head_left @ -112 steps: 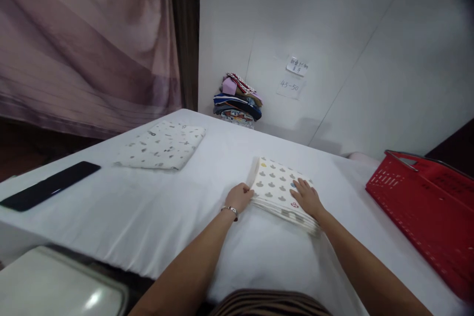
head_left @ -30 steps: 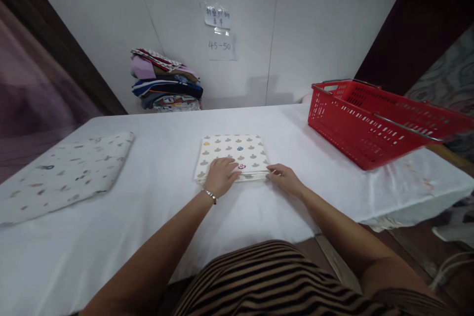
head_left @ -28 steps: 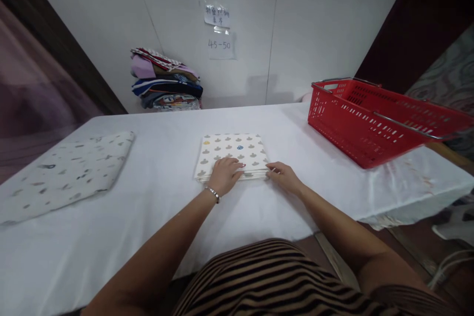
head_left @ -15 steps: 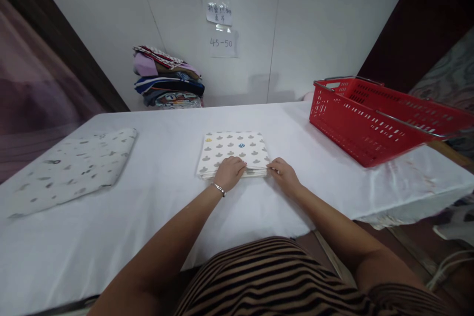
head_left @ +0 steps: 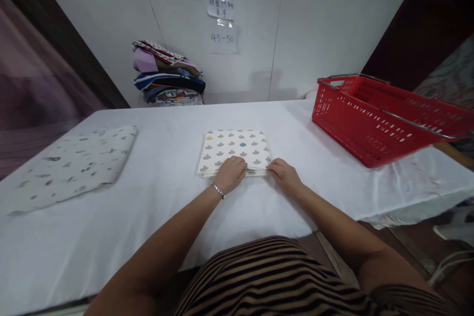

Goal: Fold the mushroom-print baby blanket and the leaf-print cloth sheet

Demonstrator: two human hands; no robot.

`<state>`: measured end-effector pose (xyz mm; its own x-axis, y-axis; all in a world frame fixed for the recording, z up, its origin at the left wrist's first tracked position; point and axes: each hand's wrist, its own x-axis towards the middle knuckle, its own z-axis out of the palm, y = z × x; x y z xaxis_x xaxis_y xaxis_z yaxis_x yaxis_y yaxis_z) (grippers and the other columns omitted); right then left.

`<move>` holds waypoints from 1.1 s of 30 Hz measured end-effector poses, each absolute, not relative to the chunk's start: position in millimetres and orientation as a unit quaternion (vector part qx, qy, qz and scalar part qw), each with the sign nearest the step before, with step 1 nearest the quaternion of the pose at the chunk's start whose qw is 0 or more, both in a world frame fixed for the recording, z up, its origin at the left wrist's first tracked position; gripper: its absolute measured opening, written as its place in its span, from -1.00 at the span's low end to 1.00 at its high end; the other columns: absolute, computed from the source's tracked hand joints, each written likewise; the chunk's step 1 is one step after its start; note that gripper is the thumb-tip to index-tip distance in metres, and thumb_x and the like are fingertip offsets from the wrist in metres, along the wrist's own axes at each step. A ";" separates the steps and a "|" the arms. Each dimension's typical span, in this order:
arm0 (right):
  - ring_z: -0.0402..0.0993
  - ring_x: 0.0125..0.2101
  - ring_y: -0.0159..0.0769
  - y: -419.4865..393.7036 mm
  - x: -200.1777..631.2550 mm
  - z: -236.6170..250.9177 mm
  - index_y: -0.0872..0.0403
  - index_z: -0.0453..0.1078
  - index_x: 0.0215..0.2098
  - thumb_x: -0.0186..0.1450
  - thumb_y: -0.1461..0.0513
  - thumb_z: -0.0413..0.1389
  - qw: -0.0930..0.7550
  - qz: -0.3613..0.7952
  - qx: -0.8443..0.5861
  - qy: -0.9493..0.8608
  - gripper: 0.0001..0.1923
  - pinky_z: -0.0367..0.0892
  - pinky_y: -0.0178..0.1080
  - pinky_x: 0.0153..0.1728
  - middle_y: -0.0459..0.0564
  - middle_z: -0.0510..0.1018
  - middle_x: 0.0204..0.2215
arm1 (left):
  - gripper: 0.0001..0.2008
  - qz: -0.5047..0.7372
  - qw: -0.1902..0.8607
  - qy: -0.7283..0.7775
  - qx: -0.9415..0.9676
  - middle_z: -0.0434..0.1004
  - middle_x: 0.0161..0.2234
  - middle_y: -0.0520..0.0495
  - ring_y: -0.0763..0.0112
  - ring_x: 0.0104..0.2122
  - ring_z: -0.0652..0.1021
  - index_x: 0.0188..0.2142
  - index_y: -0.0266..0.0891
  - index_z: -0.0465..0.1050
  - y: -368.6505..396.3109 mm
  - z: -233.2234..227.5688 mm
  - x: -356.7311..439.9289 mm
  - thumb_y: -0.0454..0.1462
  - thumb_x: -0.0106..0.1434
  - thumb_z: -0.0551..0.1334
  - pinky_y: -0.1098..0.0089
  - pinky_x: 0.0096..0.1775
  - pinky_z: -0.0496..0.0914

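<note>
A folded white cloth (head_left: 233,148) with grey printed shapes, one yellow and one blue, lies flat in the middle of the table. Its near edge shows several stacked layers. My left hand (head_left: 231,175) is closed on that near edge, around its middle, with the fingertips partly hidden. At the near right corner, my right hand (head_left: 284,176) pinches the edge of the same cloth between thumb and fingers. The top layer is slightly raised between the two hands.
A second folded white patterned cloth (head_left: 81,165) lies on the left of the white-covered table (head_left: 166,227). A red plastic basket (head_left: 370,123) with metal handles stands at the right. Stacked folded fabrics (head_left: 168,76) rest against the back wall, left of two paper signs (head_left: 224,39).
Both hands keep almost the same place on the cloth's near edge. The view has shifted very slightly; the cloth and basket have not visibly moved on the table.
</note>
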<state>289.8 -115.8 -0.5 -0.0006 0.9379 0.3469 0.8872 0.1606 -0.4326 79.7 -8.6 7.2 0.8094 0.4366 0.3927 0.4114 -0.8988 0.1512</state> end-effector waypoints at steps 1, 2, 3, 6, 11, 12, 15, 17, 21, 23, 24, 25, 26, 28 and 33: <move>0.34 -0.16 -0.28 -116.0 289.9 -1.5 -0.01 0.44 -0.18 0.33 0.20 -0.09 0.281 0.041 -0.645 -0.710 -0.73 0.27 -0.28 -0.22 0.00 0.43 -0.21 | -0.81 0.207 0.028 0.219 0.953 0.42 -0.22 -0.09 0.32 -0.18 0.37 -0.26 -0.22 0.35 -9.0 6.8 79.2 -0.30 0.29 -0.02 0.28 -0.15 0.26; 0.34 -0.17 -0.27 -116.1 290.3 -2.3 0.00 0.44 -0.19 0.32 0.20 -0.09 0.279 0.041 -0.643 -0.713 -0.73 0.26 -0.28 -0.22 0.00 0.43 -0.21 | -0.81 0.200 0.030 0.215 0.955 0.42 -0.21 -0.09 0.32 -0.18 0.37 -0.26 -0.22 0.35 -9.1 6.3 78.6 -0.31 0.29 -0.02 0.28 -0.16 0.26; 0.35 -0.18 -0.28 -115.9 291.1 -2.9 0.00 0.45 -0.19 0.32 0.21 -0.08 0.281 0.049 -0.640 -0.713 -0.73 0.26 -0.27 -0.23 0.00 0.43 -0.22 | -0.82 0.194 0.035 0.211 0.957 0.42 -0.20 -0.08 0.33 -0.18 0.38 -0.26 -0.22 0.35 -8.8 5.8 77.9 -0.31 0.29 -0.01 0.29 -0.16 0.27; 0.38 -0.27 -0.32 -113.8 295.7 -3.4 0.01 0.46 -0.23 0.27 0.20 -0.03 0.338 0.111 -0.644 -0.678 -0.77 0.28 -0.28 -0.25 -0.02 0.45 -0.26 | -0.84 0.184 0.055 0.200 0.961 0.43 -0.19 -0.08 0.33 -0.16 0.39 -0.23 -0.21 0.35 -6.2 4.8 75.6 -0.26 0.29 0.03 0.30 -0.15 0.28; 0.32 -0.59 -0.46 -105.3 304.3 -0.8 0.09 0.39 -0.32 0.24 0.06 0.00 0.415 0.329 -0.699 -0.481 -0.72 0.23 -0.39 -0.58 -0.06 0.51 -0.44 | -0.83 0.182 0.069 0.195 0.961 0.42 -0.17 -0.10 0.32 -0.14 0.38 -0.21 -0.20 0.36 -2.1 3.7 75.0 -0.22 0.28 0.05 0.27 -0.13 0.28; 0.27 -0.66 -0.49 -103.0 304.8 0.3 0.10 0.36 -0.36 0.24 0.04 -0.01 0.406 0.382 -0.699 -0.447 -0.70 0.15 -0.41 -0.67 -0.07 0.51 -0.48 | -0.83 0.184 0.066 0.196 0.961 0.42 -0.18 -0.10 0.32 -0.15 0.38 -0.22 -0.20 0.37 -1.9 3.5 75.4 -0.23 0.28 0.05 0.27 -0.14 0.28; 0.18 -0.75 -0.54 -95.1 303.2 5.5 0.10 0.27 -0.49 0.22 0.01 0.05 0.388 0.476 -0.686 -0.391 -0.67 0.00 -0.42 -0.79 -0.07 0.49 -0.57 | -0.83 0.186 0.053 0.201 0.960 0.42 -0.22 -0.09 0.32 -0.19 0.37 -0.26 -0.21 0.38 -2.4 3.4 77.2 -0.23 0.29 0.04 0.28 -0.17 0.28; 0.19 -0.75 -0.54 -90.0 301.1 10.2 0.09 0.24 -0.54 0.19 0.05 0.11 0.383 0.503 -0.677 -0.377 -0.69 -0.02 -0.43 -0.80 -0.09 0.46 -0.63 | -0.82 0.182 0.043 0.205 0.961 0.42 -0.24 -0.09 0.32 -0.21 0.37 -0.28 -0.21 0.38 -3.0 4.0 78.0 -0.24 0.29 0.03 0.28 -0.18 0.28; 0.18 -0.76 -0.55 -85.2 298.8 17.3 0.09 0.22 -0.57 0.16 0.14 0.16 0.406 0.532 -0.651 -0.359 -0.73 -0.06 -0.45 -0.80 -0.15 0.42 -0.69 | -0.82 0.182 0.034 0.208 0.960 0.41 -0.26 -0.10 0.31 -0.22 0.37 -0.30 -0.22 0.38 -4.2 5.7 78.2 -0.25 0.30 0.03 0.28 -0.19 0.28; 0.17 -0.78 -0.55 -86.0 299.4 17.6 0.09 0.23 -0.57 0.16 0.15 0.17 0.391 0.547 -0.657 -0.342 -0.73 -0.09 -0.45 -0.81 -0.16 0.40 -0.72 | -0.83 0.184 0.036 0.207 0.960 0.41 -0.27 -0.10 0.31 -0.22 0.37 -0.30 -0.22 0.38 -4.7 5.9 78.1 -0.26 0.29 0.03 0.29 -0.20 0.27; 0.17 -0.79 -0.54 -86.7 300.1 17.1 0.10 0.24 -0.57 0.16 0.15 0.17 0.369 0.557 -0.665 -0.335 -0.73 -0.10 -0.44 -0.82 -0.16 0.40 -0.73 | -0.83 0.183 0.036 0.207 0.960 0.41 -0.27 -0.10 0.31 -0.23 0.37 -0.31 -0.22 0.38 -5.0 5.9 78.2 -0.26 0.29 0.03 0.28 -0.20 0.27; 0.17 -0.80 -0.54 -87.5 300.9 16.4 0.10 0.25 -0.58 0.16 0.14 0.17 0.345 0.565 -0.673 -0.330 -0.73 -0.11 -0.44 -0.83 -0.15 0.39 -0.74 | -0.83 0.180 0.037 0.207 0.961 0.41 -0.27 -0.10 0.31 -0.23 0.37 -0.31 -0.22 0.38 -5.3 5.9 78.3 -0.26 0.29 0.03 0.28 -0.20 0.27; 0.18 -0.80 -0.53 -88.0 301.8 15.8 0.11 0.26 -0.58 0.16 0.13 0.17 0.323 0.569 -0.680 -0.329 -0.72 -0.11 -0.43 -0.84 -0.14 0.39 -0.74 | -0.83 0.178 0.039 0.208 0.961 0.42 -0.27 -0.10 0.31 -0.24 0.37 -0.32 -0.22 0.38 -5.5 6.0 78.4 -0.26 0.29 0.03 0.29 -0.20 0.27; 0.23 -0.78 -0.49 -88.0 303.4 15.4 0.12 0.28 -0.58 0.16 0.10 0.17 0.294 0.570 -0.690 -0.335 -0.70 -0.06 -0.43 -0.84 -0.09 0.43 -0.72 | -0.82 0.175 0.045 0.205 0.962 0.42 -0.28 -0.09 0.32 -0.24 0.37 -0.32 -0.22 0.38 -5.7 7.1 78.5 -0.25 0.29 0.03 0.30 -0.21 0.28; 0.37 -0.73 -0.40 -81.8 304.7 19.2 0.17 0.32 -0.55 0.18 0.04 0.14 0.236 0.594 -0.696 -0.326 -0.65 0.12 -0.41 -0.81 0.00 0.47 -0.68 | -0.75 0.198 0.051 0.225 0.953 0.44 -0.32 -0.06 0.35 -0.27 0.40 -0.33 -0.21 0.40 3.3 19.7 69.2 -0.22 0.32 -0.02 0.32 -0.22 0.29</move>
<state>304.7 -81.8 19.2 0.0810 0.7339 -0.6744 0.1733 -0.6767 -0.7156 69.2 3.3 19.7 0.8198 0.4492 0.3553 0.4090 -0.8934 0.1859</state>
